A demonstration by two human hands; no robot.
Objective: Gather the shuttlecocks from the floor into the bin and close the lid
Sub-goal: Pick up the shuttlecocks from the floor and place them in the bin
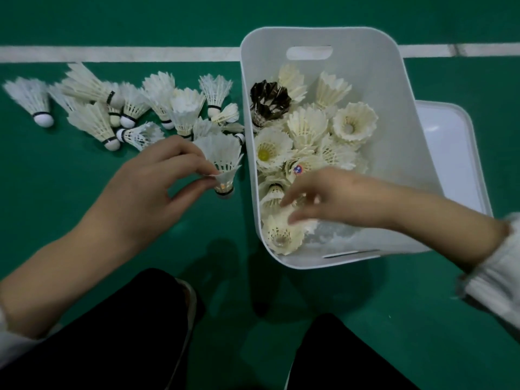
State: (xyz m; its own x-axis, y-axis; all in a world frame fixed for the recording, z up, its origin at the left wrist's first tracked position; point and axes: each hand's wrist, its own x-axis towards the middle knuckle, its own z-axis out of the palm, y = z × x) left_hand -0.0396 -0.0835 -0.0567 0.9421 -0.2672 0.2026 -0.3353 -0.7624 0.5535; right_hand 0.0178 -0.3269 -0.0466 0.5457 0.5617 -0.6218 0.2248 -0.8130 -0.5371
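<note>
— Where are the shuttlecocks?

— Split in two lots. A loose heap of white feathered ones (pixel 157 108) lies on the green floor (pixel 84 178) in the upper left of the frame, corks pointing every way. The rest fill the bin (pixel 394 130) right of centre, mostly cream, skirts up, with one dark brown one (pixel 270 101) near the upper left of the pile.

— And the hands?

— The left hand (pixel 146 190) pinches one white shuttlecock (pixel 223 161) just left of the bin wall, thumb and fingertips closed on the lower skirt, cork end down (whether the cork touches the floor, I cannot tell). The right hand (pixel 329 195) reaches into the near end of the bin, fingers spread and loosely curled over a cream shuttlecock (pixel 282 235); it is blurred, so I cannot tell whether it grips anything.

— The bin itself?

— Smooth white plastic, rounded corners, an oval handle slot in the far wall. Its lid (pixel 455 153), flat, white and round-cornered, lies on the floor against its right side. A white court line (pixel 112 53) runs across the top.
</note>
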